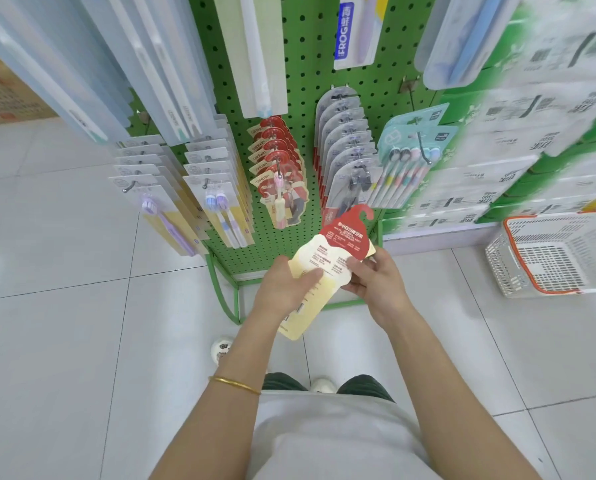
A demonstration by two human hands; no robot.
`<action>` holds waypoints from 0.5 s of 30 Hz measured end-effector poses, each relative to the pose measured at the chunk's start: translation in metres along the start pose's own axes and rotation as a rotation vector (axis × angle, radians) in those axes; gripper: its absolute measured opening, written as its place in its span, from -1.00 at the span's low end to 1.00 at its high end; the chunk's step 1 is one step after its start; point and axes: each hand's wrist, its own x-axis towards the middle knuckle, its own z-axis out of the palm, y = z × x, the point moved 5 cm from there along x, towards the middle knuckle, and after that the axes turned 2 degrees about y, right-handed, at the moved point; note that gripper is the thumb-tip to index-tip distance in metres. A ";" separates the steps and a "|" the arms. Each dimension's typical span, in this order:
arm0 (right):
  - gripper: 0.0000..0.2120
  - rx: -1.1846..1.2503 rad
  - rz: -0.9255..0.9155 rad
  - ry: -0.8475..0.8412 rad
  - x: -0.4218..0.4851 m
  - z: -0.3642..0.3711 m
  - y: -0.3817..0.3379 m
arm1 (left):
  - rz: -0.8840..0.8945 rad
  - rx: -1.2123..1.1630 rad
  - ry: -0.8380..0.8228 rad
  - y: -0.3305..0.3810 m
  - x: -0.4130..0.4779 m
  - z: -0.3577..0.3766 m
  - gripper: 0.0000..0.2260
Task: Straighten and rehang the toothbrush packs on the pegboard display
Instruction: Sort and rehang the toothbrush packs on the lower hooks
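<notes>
Just below the green pegboard (310,109), both the left hand (282,289) and right hand (372,282) pinch a red-and-cream toothbrush pack (327,268), likely light, stiff card, best gripped under its hook cutout for rehanging.

We see a green pegboard (303,81) with toothbrush packs (279,174) hanging on its hooks, just above our grips. It stands on a white tile floor (64,323). A white basket (553,254) sits on the floor, off to the right.
</notes>
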 end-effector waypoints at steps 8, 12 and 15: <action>-0.81 -0.231 -0.199 -0.122 -0.007 0.024 -0.023 | 0.186 0.110 0.390 0.045 0.004 -0.025 -0.50; -0.76 -0.377 -0.374 -0.011 -0.009 0.030 -0.031 | 0.160 -0.367 0.138 0.059 -0.004 -0.023 -0.87; -0.70 -0.482 -0.554 0.010 -0.019 0.044 -0.034 | 0.143 -0.510 -0.033 0.062 -0.010 -0.019 -0.71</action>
